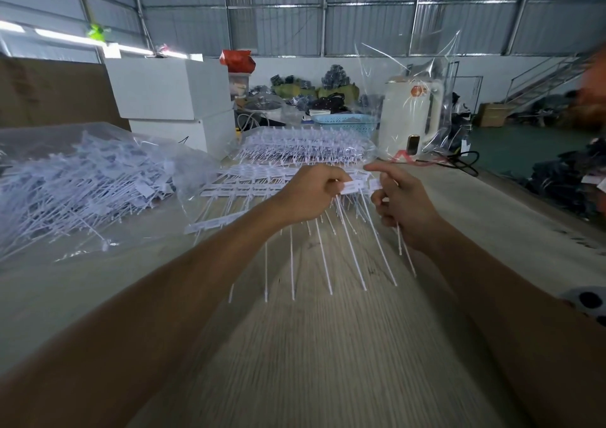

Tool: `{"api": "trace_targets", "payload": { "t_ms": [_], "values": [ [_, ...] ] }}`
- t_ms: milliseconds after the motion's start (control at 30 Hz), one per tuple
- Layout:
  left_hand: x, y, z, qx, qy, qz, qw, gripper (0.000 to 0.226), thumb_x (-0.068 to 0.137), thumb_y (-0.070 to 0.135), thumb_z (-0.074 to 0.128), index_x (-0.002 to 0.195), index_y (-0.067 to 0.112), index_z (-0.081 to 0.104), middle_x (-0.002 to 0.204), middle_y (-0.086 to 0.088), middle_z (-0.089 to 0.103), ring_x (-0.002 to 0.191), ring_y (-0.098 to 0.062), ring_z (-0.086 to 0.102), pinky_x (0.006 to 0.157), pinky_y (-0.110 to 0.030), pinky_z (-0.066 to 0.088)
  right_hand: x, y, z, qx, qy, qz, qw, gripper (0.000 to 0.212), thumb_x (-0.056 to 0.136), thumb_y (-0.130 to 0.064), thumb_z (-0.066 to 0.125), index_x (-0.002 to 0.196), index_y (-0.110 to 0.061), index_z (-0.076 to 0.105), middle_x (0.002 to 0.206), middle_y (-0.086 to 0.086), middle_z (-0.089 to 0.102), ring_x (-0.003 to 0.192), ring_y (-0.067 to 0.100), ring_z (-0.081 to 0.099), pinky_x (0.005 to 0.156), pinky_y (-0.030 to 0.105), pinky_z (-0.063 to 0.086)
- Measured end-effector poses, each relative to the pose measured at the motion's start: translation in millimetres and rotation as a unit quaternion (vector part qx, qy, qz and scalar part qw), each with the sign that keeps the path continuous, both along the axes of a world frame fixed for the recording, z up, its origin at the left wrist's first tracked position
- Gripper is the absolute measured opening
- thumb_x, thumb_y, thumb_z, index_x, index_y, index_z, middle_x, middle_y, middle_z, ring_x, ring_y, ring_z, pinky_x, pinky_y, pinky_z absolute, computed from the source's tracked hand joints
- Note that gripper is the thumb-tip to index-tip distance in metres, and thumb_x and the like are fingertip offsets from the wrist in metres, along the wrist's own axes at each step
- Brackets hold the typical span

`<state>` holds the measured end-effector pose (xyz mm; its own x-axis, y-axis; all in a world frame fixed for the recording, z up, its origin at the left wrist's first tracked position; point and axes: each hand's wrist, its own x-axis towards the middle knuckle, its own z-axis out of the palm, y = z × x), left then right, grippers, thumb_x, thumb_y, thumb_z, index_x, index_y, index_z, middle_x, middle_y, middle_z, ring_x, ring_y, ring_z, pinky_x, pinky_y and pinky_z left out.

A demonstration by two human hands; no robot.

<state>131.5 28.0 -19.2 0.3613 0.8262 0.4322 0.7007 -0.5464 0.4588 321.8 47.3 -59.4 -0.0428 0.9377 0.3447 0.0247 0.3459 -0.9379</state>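
Tag-strip point(355, 186) ends — left hand point(306, 195), right hand point(405, 204).

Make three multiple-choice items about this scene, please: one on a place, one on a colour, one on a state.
1. Where does the clear bag of loose ties lie?
A) on the left part of the table
B) on the floor
C) on a chair

2. What colour is the basket?
A) red
B) light blue
C) black

3. What is the left grip doing?
A) resting flat
B) holding the strip of ties
C) hanging idle

1 A: the bag spreads over the table's left side.
2 B: its lattice wall beside the white kettle is pale blue.
3 B: its fingers curl round the strip's head end.
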Motion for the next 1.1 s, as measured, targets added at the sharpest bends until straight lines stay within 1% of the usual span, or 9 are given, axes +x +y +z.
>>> {"api": "trace_targets", "payload": {
  "t_ms": [67,233,433,500,600,667,767,967,1100],
  "values": [
    [-1,0,0,0.035,-0.006,0.008,0.999,0.024,0.1,0.011,0.058,0.119,0.007,0.072,0.1,0.005,0.063,0.086,-0.01,0.057,0.072,-0.018,0.035,-3,-2,2,-0.006,-0.011,0.034,0.999,0.032,0.109,-0.018,0.036,0.114,-0.023,0.068,0.059,0.003,0.045,0.046,0.011,0.03,0.045,0.018,0.024],
    [-3,-1,-4,0.026,-0.075,0.021,0.997,0.01,0.094,0.012,0.068,0.103,0.009,0.071,0.087,-0.007,0.066,0.068,-0.013,0.059,0.064,-0.027,0.041,-9,-7,3,-0.056,-0.041,0.113,0.991,0.024,0.101,-0.041,0.056,0.101,-0.023,0.072,0.066,0.0,0.049,0.046,0.008,0.03,0.044,0.018,0.021],
    [-10,3,-10,-0.031,-0.03,0.069,0.997,0.031,0.101,0.031,0.058,0.077,0.011,0.06,0.076,-0.009,0.064,0.071,-0.023,0.06,0.065,-0.031,0.042,-1,-7,-1,-0.02,-0.023,0.105,0.994,0.009,0.097,-0.02,0.066,0.089,-0.019,0.071,0.07,0.003,0.059,0.043,0.006,0.033,0.039,0.016,0.026],
    [-11,4,-13,-0.053,-0.028,0.07,0.996,0.041,0.104,0.032,0.052,0.068,0.011,0.054,0.068,-0.011,0.062,0.063,-0.019,0.06,0.061,-0.028,0.037,2,-6,-1,-0.017,-0.019,0.106,0.994,0.006,0.095,-0.022,0.069,0.09,-0.02,0.073,0.071,0.004,0.06,0.044,0.006,0.035,0.039,0.016,0.028],
    [-9,4,-12,-0.077,-0.072,0.05,0.993,0.042,0.105,0.026,0.051,0.065,0.014,0.053,0.062,0.002,0.061,0.047,0.006,0.054,0.053,-0.019,0.036,4,-6,-3,-0.022,-0.035,0.12,0.992,0.007,0.09,-0.023,0.075,0.095,-0.02,0.072,0.071,0.006,0.062,0.044,0.006,0.037,0.04,0.018,0.03],
    [-6,4,-12,-0.09,-0.079,0.052,0.991,0.041,0.105,0.028,0.051,0.068,0.012,0.057,0.064,0.002,0.063,0.044,0.004,0.05,0.052,-0.021,0.036,5,-5,-3,-0.018,-0.043,0.107,0.993,0.01,0.088,-0.021,0.076,0.096,-0.018,0.071,0.068,0.004,0.063,0.044,0.006,0.04,0.04,0.018,0.031],
    [-5,5,-12,-0.105,-0.084,0.07,0.988,0.045,0.105,0.032,0.05,0.077,-0.002,0.061,0.071,-0.013,0.061,0.057,-0.017,0.049,0.059,-0.028,0.034,5,-4,-3,0.014,-0.091,0.088,0.992,0.014,0.089,-0.018,0.076,0.095,-0.009,0.069,0.066,0.007,0.061,0.044,0.008,0.041,0.041,0.019,0.033],
    [-6,11,-13,-0.133,-0.099,0.102,0.981,0.04,0.104,0.027,0.052,0.073,0.003,0.059,0.072,-0.018,0.056,0.067,-0.022,0.052,0.066,-0.031,0.034,-9,-4,1,0.164,-0.286,-0.019,0.944,0.012,0.09,-0.018,0.074,0.084,-0.013,0.065,0.079,-0.003,0.064,0.072,0.009,0.054,0.07,0.028,0.042],
    [-12,10,-9,-0.159,-0.13,0.115,0.972,0.04,0.104,0.027,0.053,0.072,0.005,0.065,0.065,-0.009,0.059,0.054,-0.014,0.053,0.06,-0.026,0.035,-18,-5,4,0.244,-0.344,-0.075,0.904,0.014,0.09,-0.02,0.074,0.091,-0.011,0.063,0.08,0.003,0.064,0.073,0.021,0.056,0.071,0.035,0.045]
  ]
}}
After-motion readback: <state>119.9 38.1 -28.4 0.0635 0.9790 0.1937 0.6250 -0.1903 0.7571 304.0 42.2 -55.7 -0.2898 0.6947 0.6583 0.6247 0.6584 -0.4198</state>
